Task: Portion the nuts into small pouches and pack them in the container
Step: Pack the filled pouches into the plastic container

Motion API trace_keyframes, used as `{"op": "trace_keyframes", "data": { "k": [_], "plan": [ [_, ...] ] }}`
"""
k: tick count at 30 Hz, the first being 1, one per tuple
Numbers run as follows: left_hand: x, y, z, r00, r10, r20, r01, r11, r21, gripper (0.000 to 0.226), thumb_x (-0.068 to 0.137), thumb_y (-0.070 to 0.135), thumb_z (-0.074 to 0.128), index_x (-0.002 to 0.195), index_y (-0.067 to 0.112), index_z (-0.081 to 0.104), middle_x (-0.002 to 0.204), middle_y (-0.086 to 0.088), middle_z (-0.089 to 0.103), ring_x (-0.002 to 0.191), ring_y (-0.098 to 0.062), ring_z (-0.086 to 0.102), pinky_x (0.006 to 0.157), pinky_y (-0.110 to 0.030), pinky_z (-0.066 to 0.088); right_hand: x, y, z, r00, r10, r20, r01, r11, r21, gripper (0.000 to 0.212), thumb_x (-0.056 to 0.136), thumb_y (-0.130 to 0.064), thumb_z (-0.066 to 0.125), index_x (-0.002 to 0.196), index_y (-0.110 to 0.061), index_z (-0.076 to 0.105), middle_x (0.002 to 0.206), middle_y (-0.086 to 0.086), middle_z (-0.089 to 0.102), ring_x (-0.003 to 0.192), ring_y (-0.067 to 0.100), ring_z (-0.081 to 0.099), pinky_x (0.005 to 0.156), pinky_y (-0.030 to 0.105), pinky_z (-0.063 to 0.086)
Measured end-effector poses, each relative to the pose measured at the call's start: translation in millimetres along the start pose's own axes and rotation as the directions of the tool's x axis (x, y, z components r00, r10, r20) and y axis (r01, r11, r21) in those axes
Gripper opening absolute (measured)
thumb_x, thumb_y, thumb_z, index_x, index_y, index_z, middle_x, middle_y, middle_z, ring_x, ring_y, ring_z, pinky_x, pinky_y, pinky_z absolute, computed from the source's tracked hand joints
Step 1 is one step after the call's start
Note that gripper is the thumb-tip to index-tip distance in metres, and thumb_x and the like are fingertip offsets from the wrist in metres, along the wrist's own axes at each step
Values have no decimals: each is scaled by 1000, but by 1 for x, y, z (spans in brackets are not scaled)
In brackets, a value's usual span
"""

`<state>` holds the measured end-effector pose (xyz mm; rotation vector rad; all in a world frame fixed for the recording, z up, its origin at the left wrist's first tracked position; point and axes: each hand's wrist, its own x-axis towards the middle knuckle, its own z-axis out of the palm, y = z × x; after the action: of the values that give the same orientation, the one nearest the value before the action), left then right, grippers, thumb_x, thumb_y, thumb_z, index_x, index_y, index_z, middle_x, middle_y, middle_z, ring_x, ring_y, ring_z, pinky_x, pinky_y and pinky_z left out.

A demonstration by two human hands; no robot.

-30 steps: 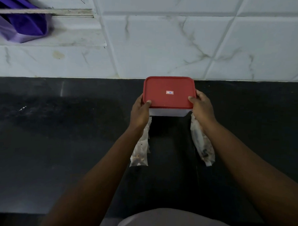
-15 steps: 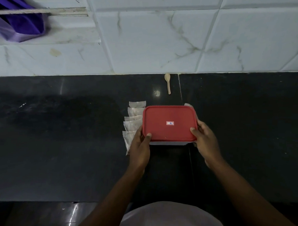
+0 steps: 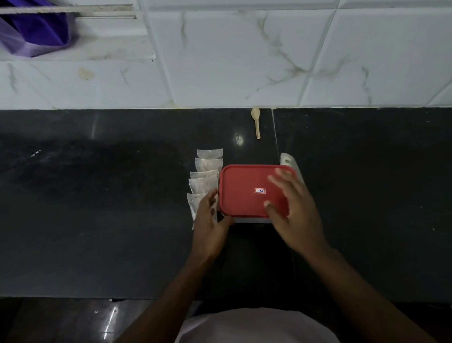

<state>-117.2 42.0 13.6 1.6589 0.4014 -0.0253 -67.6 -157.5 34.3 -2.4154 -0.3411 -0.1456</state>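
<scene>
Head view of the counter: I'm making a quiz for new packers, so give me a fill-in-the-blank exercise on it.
1. The lid on the container is ___ in colour.
2. The row of pouches lies to the ___ of the container.
3. The small spoon lies on the black counter, close to the tiled ___.
Missing words: red; left; wall.
</scene>
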Motion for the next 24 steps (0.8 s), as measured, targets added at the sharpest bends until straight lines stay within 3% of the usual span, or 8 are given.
{"op": "trace_keyframes", "data": {
  "k": [1, 3, 7, 12, 16, 19, 24],
  "plan": [
    [4, -1, -5, 997, 76, -1, -75, 987, 145, 80, 82, 27, 79, 151, 24, 39, 142, 23, 47, 130, 7, 48, 107, -26, 45, 2, -7, 4, 997, -66, 43, 68, 997, -43, 63, 91, -38, 69, 150, -27, 48, 158, -10, 39, 146, 1, 27, 119, 24, 16],
    [15, -7, -14, 964, 253, 86, -264, 852, 451, 102, 72, 45, 79, 157, 23, 27, 156, 13, 37, 145, -9, 35, 117, -39, 27, 6, -21, 14, 983, -140, 120, 152, 983, -99, 69, 89, -49, 67, 150, -25, 47, 160, -8, 39, 149, 6, 27, 122, 30, 16],
    [48, -16, -25, 876, 389, 286, -477, 604, 639, 105, 77, 61, 62, 161, 17, 20, 168, -1, 25, 156, -18, 18, 123, -49, 18, 13, -39, 36, 961, -125, 245, 163, 977, -140, 86, 85, -59, 67, 157, -23, 35, 167, -3, 25, 156, 15, 16, 127, 42, 11],
    [74, -12, -35, 821, 412, 395, -567, 510, 646, 109, 72, 64, 56, 159, 7, 23, 165, -8, 31, 156, -20, 14, 125, -45, 5, 16, -44, 50, 954, -69, 291, 131, 971, -202, 89, 87, -55, 69, 159, -20, 31, 167, 1, 26, 157, 20, 14, 128, 46, 6],
    [82, -14, -40, 780, 422, 462, -623, 448, 641, 118, 67, 69, 62, 158, 6, 21, 162, -12, 35, 153, -27, 26, 123, -51, 13, 17, -43, 53, 950, -78, 302, 161, 952, -262, 83, 89, -54, 67, 156, -16, 38, 165, 4, 32, 156, 25, 20, 127, 49, 10],
    [87, -15, -42, 768, 435, 470, -638, 461, 617, 111, 72, 68, 61, 157, 6, 22, 160, -13, 39, 151, -29, 33, 122, -54, 17, 12, -41, 58, 955, -113, 273, 206, 917, -343, 75, 94, -58, 55, 152, -12, 44, 161, 9, 39, 152, 30, 30, 124, 54, 17],
    [88, -12, -41, 754, 450, 478, -656, 487, 577, 106, 74, 70, 61, 155, 17, 18, 156, -9, 45, 145, -21, 43, 124, -43, 6, 10, -38, 64, 953, -158, 260, 261, 862, -434, 73, 98, -58, 35, 147, -6, 51, 156, 15, 47, 146, 37, 41, 117, 62, 32]
  ]
}}
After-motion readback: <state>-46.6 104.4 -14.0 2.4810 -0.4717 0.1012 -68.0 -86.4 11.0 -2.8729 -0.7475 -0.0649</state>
